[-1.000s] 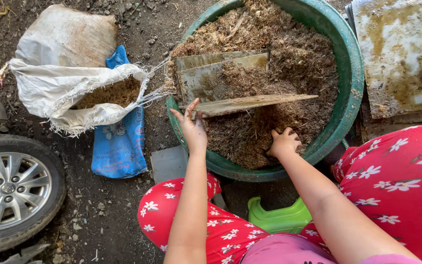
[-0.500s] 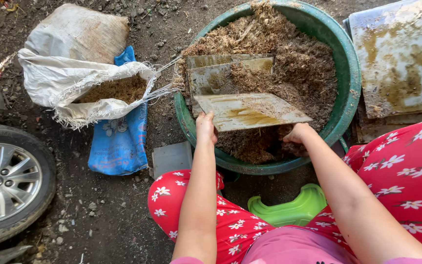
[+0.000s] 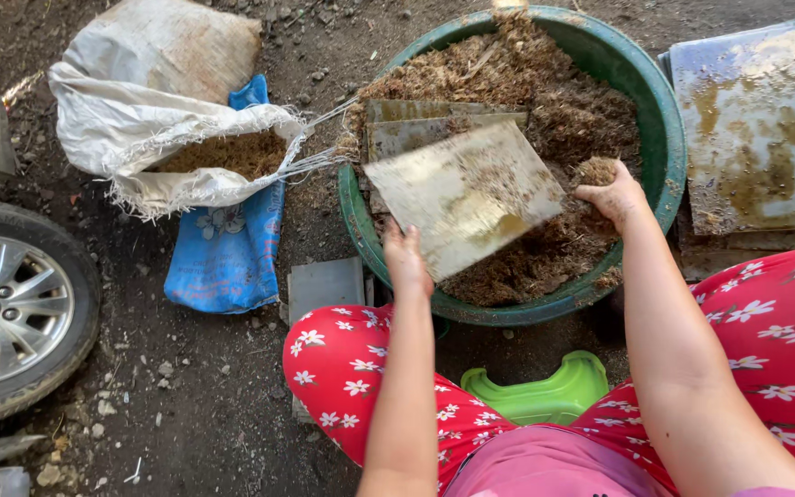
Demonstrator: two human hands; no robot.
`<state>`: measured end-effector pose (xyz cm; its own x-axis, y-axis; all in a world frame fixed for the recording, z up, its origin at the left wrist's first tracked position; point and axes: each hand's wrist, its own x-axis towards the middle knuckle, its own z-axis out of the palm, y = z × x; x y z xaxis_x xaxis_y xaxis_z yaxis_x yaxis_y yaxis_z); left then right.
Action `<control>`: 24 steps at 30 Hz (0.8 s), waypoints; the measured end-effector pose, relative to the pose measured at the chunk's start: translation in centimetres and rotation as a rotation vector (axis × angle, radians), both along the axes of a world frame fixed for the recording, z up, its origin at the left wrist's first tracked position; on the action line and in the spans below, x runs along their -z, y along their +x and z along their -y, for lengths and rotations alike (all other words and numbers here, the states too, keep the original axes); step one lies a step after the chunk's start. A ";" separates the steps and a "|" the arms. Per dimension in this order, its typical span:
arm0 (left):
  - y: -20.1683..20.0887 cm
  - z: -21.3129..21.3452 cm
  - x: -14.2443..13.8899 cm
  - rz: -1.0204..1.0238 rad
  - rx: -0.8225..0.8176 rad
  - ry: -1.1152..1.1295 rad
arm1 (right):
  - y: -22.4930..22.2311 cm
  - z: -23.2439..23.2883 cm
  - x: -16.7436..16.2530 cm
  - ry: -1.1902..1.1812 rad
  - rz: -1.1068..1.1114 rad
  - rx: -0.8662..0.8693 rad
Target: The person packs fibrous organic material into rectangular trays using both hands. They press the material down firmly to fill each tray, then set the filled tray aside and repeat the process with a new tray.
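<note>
A person is sitting on a low green stool (image 3: 545,391), legs in red flowered trousers spread to either side of a big green tub (image 3: 664,156) full of brown, fibrous compost (image 3: 554,101).

The left hand (image 3: 407,262) is gripping a flat, pale metal sheet (image 3: 462,193) by its near corner, fingers closed around the edge. The sheet is lying tilted over the compost, reaching away from the left hand and up toward the middle of the tub, its long side running from lower left to upper right. Crumbs of compost are clinging to its face.

The right hand (image 3: 611,191) is sitting just beside the sheet's right edge, curled shut around a clump of compost, not touching the sheet as far as I can tell. The left hand is the one in contact.

More sheets (image 3: 425,124) are lying half buried behind the held one. A stained stack of the same sheets (image 3: 752,129) is sitting to the right of the tub. To the left, an open white sack (image 3: 158,138) is spilling compost, beside a blue bag (image 3: 227,253) and a car wheel (image 3: 11,308).
</note>
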<state>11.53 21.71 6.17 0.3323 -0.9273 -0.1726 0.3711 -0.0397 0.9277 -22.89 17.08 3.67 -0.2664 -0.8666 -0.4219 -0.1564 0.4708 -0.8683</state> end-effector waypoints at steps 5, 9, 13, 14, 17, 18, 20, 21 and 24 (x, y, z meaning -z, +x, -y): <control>-2.3 -3.0 6.6 -0.060 -0.004 0.176 | 7.5 0.1 -3.5 0.316 -0.364 -0.428; -1.2 -1.8 8.8 -0.007 -0.057 0.298 | 17.3 -2.9 -4.1 0.315 -0.487 -0.722; -0.7 -1.5 10.9 -0.108 -0.128 0.464 | 21.9 -4.9 0.1 0.011 -0.685 -0.540; -0.9 -1.5 11.5 -0.080 -0.134 0.467 | 21.8 -5.1 1.7 -0.051 -0.729 -0.503; -1.4 -2.4 13.2 -0.011 -0.142 0.486 | 21.0 -5.2 6.2 -0.073 -0.722 -0.468; -1.5 -2.7 13.6 -0.004 -0.139 0.467 | 20.5 -4.9 7.5 -0.068 -0.703 -0.465; -1.6 -2.3 14.5 0.019 -0.152 0.461 | 18.4 -3.2 9.8 -0.003 -0.772 -0.405; -1.6 -2.3 14.7 0.042 -0.168 0.502 | 17.1 -2.5 10.7 0.036 -0.799 -0.376; -1.2 -2.5 14.9 0.091 -0.156 0.619 | 11.1 0.8 13.1 0.158 -0.712 -0.169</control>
